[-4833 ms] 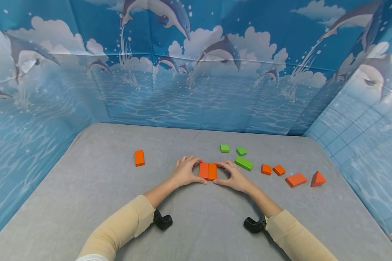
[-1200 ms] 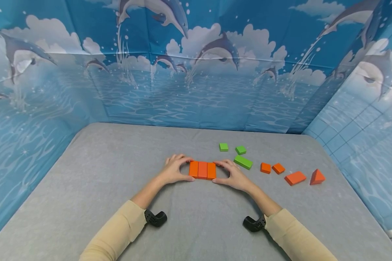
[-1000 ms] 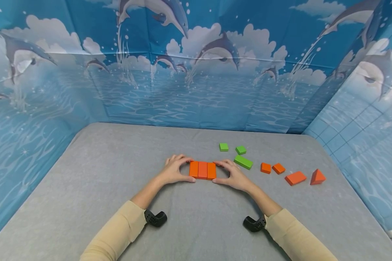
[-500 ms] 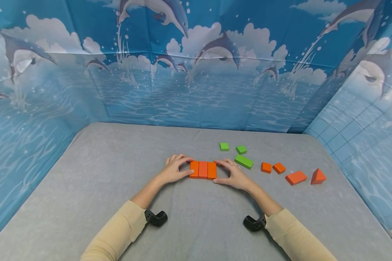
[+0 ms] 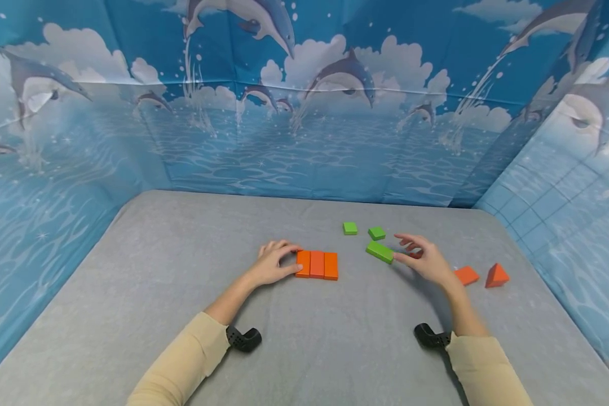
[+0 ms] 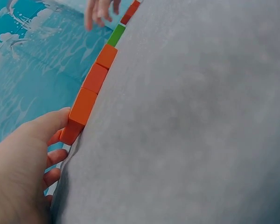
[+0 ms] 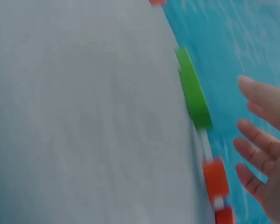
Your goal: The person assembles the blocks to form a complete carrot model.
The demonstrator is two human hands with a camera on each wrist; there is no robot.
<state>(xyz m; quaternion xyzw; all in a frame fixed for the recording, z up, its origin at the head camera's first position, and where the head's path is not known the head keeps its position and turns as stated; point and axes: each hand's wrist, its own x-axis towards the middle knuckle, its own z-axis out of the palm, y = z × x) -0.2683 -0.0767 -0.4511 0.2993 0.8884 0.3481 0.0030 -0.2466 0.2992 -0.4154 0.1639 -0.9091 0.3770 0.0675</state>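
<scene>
Three orange blocks lie side by side mid-table: a left block point(image 5: 303, 263), a middle one point(image 5: 317, 264) and a right one point(image 5: 331, 265). My left hand point(image 5: 271, 264) holds the left block, thumb at its near left edge and index finger at its far corner; in the left wrist view the thumb point(image 6: 51, 122) meets its end. My right hand point(image 5: 423, 259) is in the air with parted fingers, holding nothing. Its thumb tip overlaps the right end of a long green block point(image 5: 379, 251) in the head view; in the right wrist view the hand point(image 7: 266, 135) is apart from that block point(image 7: 194, 93).
Behind the long green block lie two small green blocks point(image 5: 350, 228) point(image 5: 376, 233). Farther right are an orange block point(image 5: 467, 275) and an orange triangular block point(image 5: 497, 276). Two small orange blocks are hidden by the right hand in the head view; one shows as an orange block point(image 7: 216, 179) in the right wrist view.
My right hand has let go of the row's right block and moved right, over the small orange blocks. My left thumb has shifted from the near side up to the left block's edge.
</scene>
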